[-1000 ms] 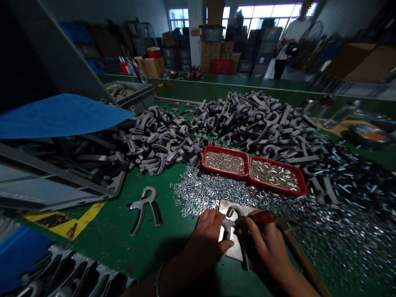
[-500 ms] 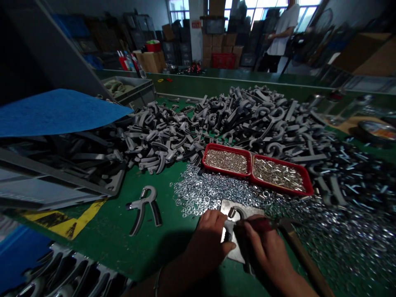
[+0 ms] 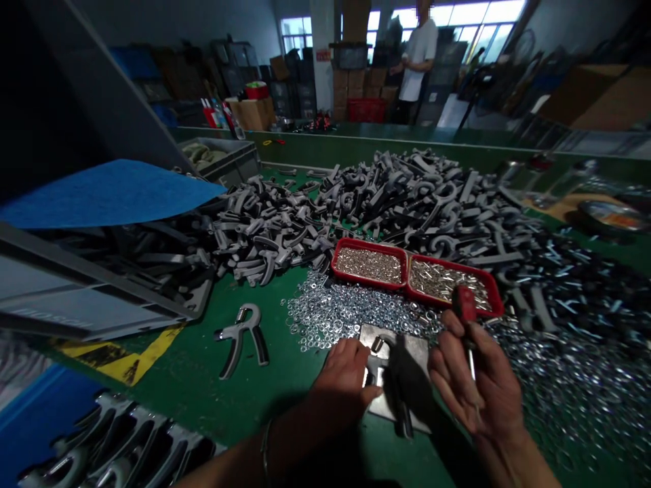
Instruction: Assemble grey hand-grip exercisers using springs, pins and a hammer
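My left hand [image 3: 343,373] is closed on a grey and black spring hand grip [image 3: 377,363], which lies on a flat metal plate [image 3: 421,349]. Its curved top and coil spring show beyond my fingers; one handle is partly covered by my hand. To the right of the plate, my right hand [image 3: 475,379] is raised, palm partly turned up, with its fingers curled around a red-handled screwdriver [image 3: 465,305]. The screwdriver's shaft runs back across the palm. Another assembled hand grip [image 3: 244,337] lies on the green table to the left.
Two red trays [image 3: 407,288] of small metal parts stand beyond the plate, with loose metal rings [image 3: 325,318] in front. Behind is a heap of grip handles [image 3: 407,196]. A grey crate [image 3: 102,298] stands left. A person [image 3: 418,61] stands in the background.
My right hand has lifted off the hand grip and moved right, turning the screwdriver upward. The left hand stays on the hand grip. The hammer seen at right earlier no longer shows.
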Demonstrator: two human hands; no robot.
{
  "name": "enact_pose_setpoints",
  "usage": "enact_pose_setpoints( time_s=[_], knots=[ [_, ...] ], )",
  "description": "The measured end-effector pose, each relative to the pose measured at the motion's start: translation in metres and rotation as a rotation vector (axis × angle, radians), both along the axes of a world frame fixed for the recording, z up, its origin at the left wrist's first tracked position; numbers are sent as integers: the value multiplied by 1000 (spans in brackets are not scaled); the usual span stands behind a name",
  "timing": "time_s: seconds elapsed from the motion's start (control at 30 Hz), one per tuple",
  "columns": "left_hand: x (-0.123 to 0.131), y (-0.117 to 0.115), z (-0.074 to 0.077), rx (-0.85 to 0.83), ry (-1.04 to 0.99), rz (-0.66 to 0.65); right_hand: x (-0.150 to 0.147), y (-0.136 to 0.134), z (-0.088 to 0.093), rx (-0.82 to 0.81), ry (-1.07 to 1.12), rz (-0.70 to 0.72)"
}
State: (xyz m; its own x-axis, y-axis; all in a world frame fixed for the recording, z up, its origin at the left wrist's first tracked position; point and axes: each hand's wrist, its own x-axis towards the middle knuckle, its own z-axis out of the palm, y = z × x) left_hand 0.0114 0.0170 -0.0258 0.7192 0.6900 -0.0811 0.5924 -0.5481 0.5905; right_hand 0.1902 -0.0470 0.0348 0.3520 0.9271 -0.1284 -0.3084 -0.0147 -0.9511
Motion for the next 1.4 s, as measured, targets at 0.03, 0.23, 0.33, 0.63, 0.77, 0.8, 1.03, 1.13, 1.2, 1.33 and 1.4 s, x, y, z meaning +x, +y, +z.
enact_pose_setpoints(
  time_s=[0.03,0.23,0.33,0.63,0.77,0.8,1.03,1.13,1.2,1.33,1.4],
  knots=[
    [0,0,0,-13,2,-8,2,-1,-3,19,85,-43],
    [3,-5,-20,107,-132,-4,-9,-9,-68,-4,2,-113],
    [6,-11,-29,195,-183,-3,-17,-14,-85,-31,-93,-175],
    [7,-11,-33,187,-301,70,-20,-14,-92,-18,-59,-241],
    [13,6,-17,229,-135,-83,-23,-11,-88,-13,-42,-254],
    [15,10,-13,262,-81,-123,-24,-11,-86,-17,-40,-260],
    [37,18,11,543,204,-508,-23,-10,-84,-32,-39,-267],
    [43,16,18,618,266,-626,-22,-11,-85,-17,-53,-279],
    [46,16,22,653,281,-673,-21,-12,-87,-3,-57,-277],
    [51,18,28,675,291,-685,-20,-13,-92,17,-80,-276],
    [52,20,29,662,319,-671,-20,-14,-93,16,-93,-287]
  ],
)
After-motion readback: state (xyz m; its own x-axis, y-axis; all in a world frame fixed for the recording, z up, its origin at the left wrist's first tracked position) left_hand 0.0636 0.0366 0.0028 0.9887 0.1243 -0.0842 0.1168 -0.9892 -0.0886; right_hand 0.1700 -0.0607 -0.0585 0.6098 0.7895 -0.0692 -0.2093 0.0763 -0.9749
